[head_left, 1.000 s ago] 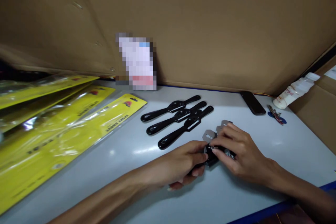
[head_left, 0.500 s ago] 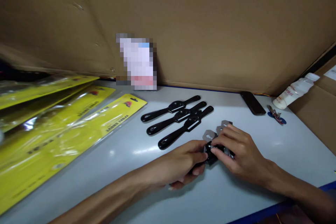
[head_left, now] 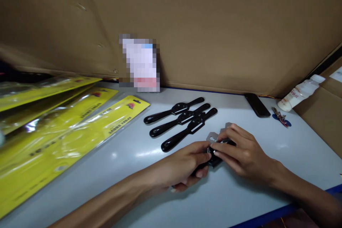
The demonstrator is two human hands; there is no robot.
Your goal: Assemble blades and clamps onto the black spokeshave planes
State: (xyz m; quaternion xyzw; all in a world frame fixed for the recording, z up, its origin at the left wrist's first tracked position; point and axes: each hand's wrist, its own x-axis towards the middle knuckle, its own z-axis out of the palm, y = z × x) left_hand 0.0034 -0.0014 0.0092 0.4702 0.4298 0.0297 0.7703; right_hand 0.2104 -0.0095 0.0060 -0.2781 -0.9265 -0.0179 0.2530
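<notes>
My left hand (head_left: 193, 164) is wrapped round one handle of a black spokeshave (head_left: 213, 163), just above the table. Curled over the tool's middle is my right hand (head_left: 242, 153), its thumb and fingertips closed at a small shiny spot there. Whether a small screw lies between those fingertips is hidden. Behind the tool, flat grey metal blades (head_left: 212, 136) with slots lie partly covered by my right fingers. To the left, three more black spokeshaves (head_left: 176, 140) lie side by side on the table.
Yellow cards with clear plastic packaging (head_left: 88, 142) are piled at the left. A blurred-out upright item (head_left: 144, 64) leans on the cardboard wall (head_left: 200, 25). At the back right are a black phone (head_left: 257, 105), keys (head_left: 281, 117) and a tilted bottle (head_left: 300, 93).
My right fingers have shifted slightly left and curled further over the spokeshave's middle, covering more of the blades. My left hand keeps its grip in nearly the same place.
</notes>
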